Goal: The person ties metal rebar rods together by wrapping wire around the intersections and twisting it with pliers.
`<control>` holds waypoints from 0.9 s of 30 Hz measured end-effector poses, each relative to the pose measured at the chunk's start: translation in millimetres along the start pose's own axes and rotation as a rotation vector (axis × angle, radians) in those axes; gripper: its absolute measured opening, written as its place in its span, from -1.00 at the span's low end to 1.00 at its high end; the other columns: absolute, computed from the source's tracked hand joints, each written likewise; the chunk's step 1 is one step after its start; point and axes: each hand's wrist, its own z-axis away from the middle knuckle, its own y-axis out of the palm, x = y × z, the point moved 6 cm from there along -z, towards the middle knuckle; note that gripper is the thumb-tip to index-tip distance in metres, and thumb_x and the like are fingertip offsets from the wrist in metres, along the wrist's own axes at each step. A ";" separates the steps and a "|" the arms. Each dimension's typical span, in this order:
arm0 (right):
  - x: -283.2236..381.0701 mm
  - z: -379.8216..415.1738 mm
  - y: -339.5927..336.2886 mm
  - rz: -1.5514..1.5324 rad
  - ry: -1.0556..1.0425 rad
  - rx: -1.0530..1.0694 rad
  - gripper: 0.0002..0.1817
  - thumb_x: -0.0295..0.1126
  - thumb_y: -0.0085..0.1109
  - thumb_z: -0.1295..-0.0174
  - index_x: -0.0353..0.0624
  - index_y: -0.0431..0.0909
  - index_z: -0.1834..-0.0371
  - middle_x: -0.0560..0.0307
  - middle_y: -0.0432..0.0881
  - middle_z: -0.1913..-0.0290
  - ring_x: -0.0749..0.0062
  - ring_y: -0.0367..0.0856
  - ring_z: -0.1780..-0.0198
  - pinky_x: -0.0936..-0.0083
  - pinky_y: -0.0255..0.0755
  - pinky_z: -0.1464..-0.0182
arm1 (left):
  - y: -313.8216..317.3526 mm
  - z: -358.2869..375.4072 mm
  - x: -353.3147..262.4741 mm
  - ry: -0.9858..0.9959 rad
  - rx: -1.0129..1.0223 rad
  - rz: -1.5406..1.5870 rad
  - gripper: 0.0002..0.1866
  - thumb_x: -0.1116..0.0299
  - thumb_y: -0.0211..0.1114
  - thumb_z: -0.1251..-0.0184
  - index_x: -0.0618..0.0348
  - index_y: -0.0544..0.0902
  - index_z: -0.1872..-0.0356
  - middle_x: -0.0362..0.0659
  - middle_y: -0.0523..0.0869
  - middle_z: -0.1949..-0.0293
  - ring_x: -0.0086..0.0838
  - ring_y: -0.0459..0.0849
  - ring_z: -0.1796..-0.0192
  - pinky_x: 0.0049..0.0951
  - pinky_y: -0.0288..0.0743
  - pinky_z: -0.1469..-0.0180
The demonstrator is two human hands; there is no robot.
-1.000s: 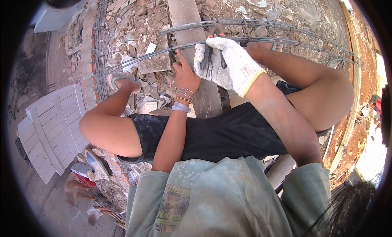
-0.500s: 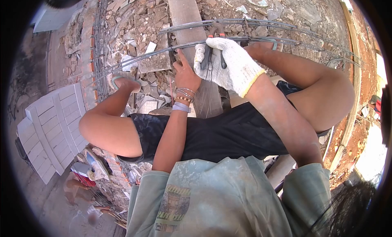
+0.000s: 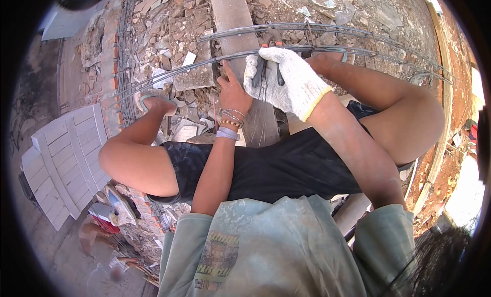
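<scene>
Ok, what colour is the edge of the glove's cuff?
The cuff edge is yellow, on a white glove; head view shows it.

Only slight changes are seen. The bare left hand (image 3: 235, 96) has been shifted a little to the right in the view, its index fingertip carried slightly along the thin metal bars (image 3: 192, 66). The gloved right hand (image 3: 289, 82) and the pliers (image 3: 281, 76) gripped in it have been moved marginally the same way. The left shirt sleeve (image 3: 185, 235) has also been drawn slightly rightward. At lower left, the limbs of another person (image 3: 92, 235) have been repositioned, though details are blurred.
</scene>
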 end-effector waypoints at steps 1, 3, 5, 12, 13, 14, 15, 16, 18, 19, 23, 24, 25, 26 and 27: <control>0.0 0.3 0.0 -0.004 -0.005 -0.006 -0.91 -0.43 0.07 -0.39 -0.18 0.54 0.17 0.01 0.67 0.28 0.18 0.67 0.27 0.23 0.61 0.11 | 1.4 0.0 0.9 -0.001 0.001 0.002 0.18 0.34 0.41 -0.11 0.21 -0.30 -0.59 0.28 0.34 -0.09 0.21 0.65 0.14 -0.06 0.61 0.10; -0.7 -1.1 -1.3 0.007 0.006 0.007 -0.90 -0.42 0.07 -0.38 -0.19 0.54 0.17 0.01 0.67 0.28 0.19 0.67 0.27 0.24 0.61 0.11 | 0.0 -1.9 -0.2 -0.012 0.018 0.001 0.18 0.35 0.40 -0.11 0.21 -0.30 -0.59 0.29 0.35 -0.09 0.20 0.66 0.15 -0.05 0.61 0.11; -2.3 -2.1 -4.0 -0.027 0.023 0.003 -0.90 -0.42 0.08 -0.38 -0.20 0.54 0.18 0.01 0.67 0.28 0.19 0.67 0.27 0.24 0.60 0.11 | -6.9 -1.4 -2.1 -0.068 0.035 0.042 0.17 0.36 0.40 -0.11 0.21 -0.30 -0.59 0.29 0.35 -0.09 0.20 0.66 0.15 -0.05 0.61 0.11; -3.9 1.7 -5.7 0.051 0.029 -0.059 -0.83 -0.38 0.07 -0.39 -0.26 0.56 0.14 0.03 0.65 0.32 0.23 0.67 0.27 0.27 0.59 0.12 | -14.3 -0.3 -2.6 -0.149 0.065 0.096 0.09 0.25 0.37 -0.22 0.19 -0.23 -0.60 0.28 0.37 -0.07 0.19 0.65 0.14 -0.06 0.61 0.08; -4.4 3.1 -4.5 0.095 0.031 -0.043 -0.81 -0.37 0.06 -0.40 -0.27 0.56 0.13 0.04 0.65 0.33 0.23 0.67 0.28 0.27 0.59 0.13 | -23.5 -0.3 -6.7 -0.168 0.070 0.117 0.08 0.22 0.36 -0.24 0.18 -0.22 -0.60 0.27 0.38 -0.07 0.19 0.65 0.14 -0.06 0.61 0.08; -4.9 4.8 -4.8 0.129 0.041 -0.079 -0.79 -0.36 0.06 -0.40 -0.28 0.57 0.11 0.04 0.65 0.33 0.25 0.67 0.28 0.28 0.59 0.14 | -32.8 1.2 -9.4 -0.199 0.082 0.161 0.06 0.18 0.35 -0.26 0.17 -0.20 -0.60 0.27 0.39 -0.07 0.18 0.65 0.14 -0.06 0.60 0.07; -5.5 6.9 -4.1 0.162 0.052 -0.115 -0.78 -0.35 0.05 -0.41 -0.29 0.57 0.09 0.05 0.65 0.32 0.27 0.67 0.28 0.29 0.59 0.14 | -39.9 1.7 -10.4 -0.231 0.095 0.205 0.05 0.15 0.34 -0.28 0.17 -0.19 -0.60 0.27 0.39 -0.06 0.18 0.65 0.13 -0.06 0.60 0.06; -6.1 8.2 -4.2 0.196 0.063 -0.152 -0.76 -0.34 0.05 -0.42 -0.30 0.57 0.07 0.05 0.65 0.32 0.28 0.67 0.28 0.30 0.59 0.15 | -37.9 1.7 -7.9 -0.216 0.113 0.201 0.02 0.11 0.33 -0.29 0.18 -0.14 -0.59 0.29 0.38 -0.08 0.19 0.65 0.12 -0.07 0.60 0.06; -7.3 9.0 1.4 0.244 0.076 -0.120 -0.73 -0.31 0.04 -0.44 -0.29 0.58 0.03 0.09 0.66 0.31 0.33 0.67 0.28 0.31 0.59 0.16 | -35.8 0.9 -2.1 -0.185 0.151 0.193 -0.03 0.04 0.31 -0.30 0.21 -0.03 -0.57 0.34 0.36 -0.13 0.21 0.65 0.10 -0.08 0.60 0.04; -7.5 11.0 7.5 0.274 0.081 -0.091 -0.72 -0.29 0.04 -0.45 -0.29 0.58 0.02 0.09 0.66 0.31 0.33 0.67 0.28 0.31 0.59 0.16 | -39.5 0.5 0.6 -0.172 0.119 0.199 -0.13 0.02 0.28 -0.34 0.24 0.08 -0.52 0.32 0.41 -0.12 0.16 0.67 0.09 -0.11 0.60 0.04; -8.6 11.2 14.7 0.322 0.021 -0.086 -0.71 -0.26 0.08 -0.46 -0.26 0.58 -0.01 0.11 0.66 0.29 0.34 0.67 0.27 0.32 0.60 0.17 | -93.4 3.0 -7.6 -0.306 0.282 0.715 -0.40 -0.06 0.11 -0.51 0.34 0.49 -0.22 0.18 0.64 0.06 -0.12 0.72 0.13 -0.25 0.61 0.05; -5.8 9.0 15.1 0.392 -0.059 -0.087 -0.71 -0.26 0.10 -0.46 -0.26 0.58 -0.02 0.11 0.66 0.28 0.35 0.67 0.27 0.33 0.60 0.17 | -113.1 4.5 -16.8 -0.385 0.395 0.968 -0.42 -0.07 0.07 -0.55 0.36 0.57 -0.13 0.13 0.70 0.13 -0.20 0.74 0.16 -0.29 0.61 0.06; -4.1 6.7 14.8 0.461 -0.140 -0.091 -0.72 -0.27 0.11 -0.45 -0.25 0.57 -0.04 0.11 0.66 0.27 0.35 0.66 0.27 0.34 0.60 0.18 | -117.7 10.6 -23.0 -0.379 0.519 1.154 -0.44 -0.05 0.04 -0.58 0.37 0.60 -0.06 0.06 0.72 0.21 -0.27 0.73 0.20 -0.32 0.61 0.07; -1.7 6.1 15.6 0.530 -0.221 -0.095 -0.72 -0.27 0.13 -0.45 -0.25 0.57 -0.05 0.11 0.66 0.26 0.36 0.66 0.27 0.35 0.61 0.18 | -121.2 17.8 -29.2 -0.371 0.645 1.340 -0.45 -0.03 0.01 -0.60 0.37 0.63 0.00 0.00 0.73 0.29 -0.35 0.73 0.23 -0.36 0.60 0.09; 0.1 8.8 23.5 0.554 -0.272 -0.061 -0.69 -0.29 0.13 -0.46 -0.25 0.53 -0.12 0.11 0.65 0.24 0.37 0.66 0.27 0.36 0.62 0.19 | -124.8 24.8 -38.4 -0.360 0.773 1.526 -0.46 -0.02 -0.02 -0.63 0.37 0.66 0.07 -0.07 0.75 0.37 -0.42 0.73 0.27 -0.39 0.60 0.11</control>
